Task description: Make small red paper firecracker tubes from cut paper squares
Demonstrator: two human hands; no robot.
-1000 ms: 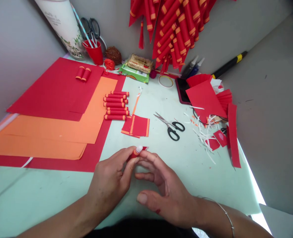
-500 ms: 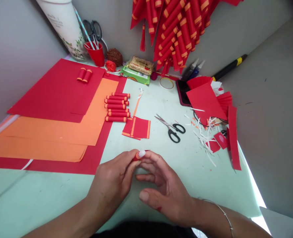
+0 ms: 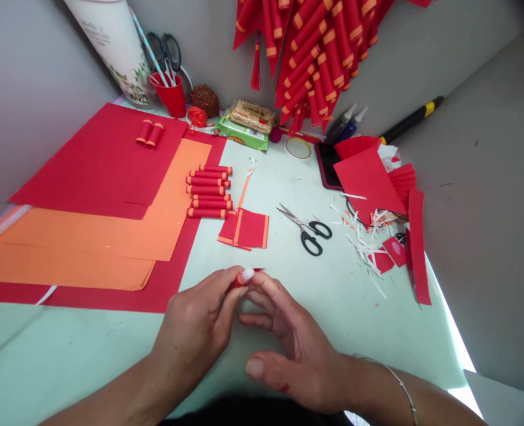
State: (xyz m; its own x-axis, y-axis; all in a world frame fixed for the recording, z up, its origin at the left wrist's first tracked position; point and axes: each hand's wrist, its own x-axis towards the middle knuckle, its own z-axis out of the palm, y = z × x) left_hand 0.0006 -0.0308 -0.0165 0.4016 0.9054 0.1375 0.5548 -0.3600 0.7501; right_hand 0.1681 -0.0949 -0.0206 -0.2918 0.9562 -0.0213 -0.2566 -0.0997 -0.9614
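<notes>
My left hand (image 3: 195, 316) pinches a small red paper roll (image 3: 239, 279) with an orange band between thumb and fingers. A white, bristly tuft (image 3: 246, 274) shows at the roll's end. My right hand (image 3: 293, 343) is beside it, fingers slightly curled and thumb spread apart. Its index fingertip is close to the tuft; whether it touches cannot be made out. Beyond my hands lie red paper squares (image 3: 254, 228) with orange edges and several finished red rolls (image 3: 206, 190) in a stack. Black-handled scissors (image 3: 309, 229) lie partly open to the right.
Red sheets (image 3: 93, 160) and orange sheets (image 3: 80, 234) cover the left side, with two short rolls (image 3: 150, 134) on top. White paper scraps (image 3: 368, 242) and a phone (image 3: 327, 165) are at the right. A red cup (image 3: 170, 97) and tape ring (image 3: 298, 148) stand farther back.
Both hands have shifted slightly to the left together with the roll. The white tuft looks a little more spread out; the things on the table stay put.
</notes>
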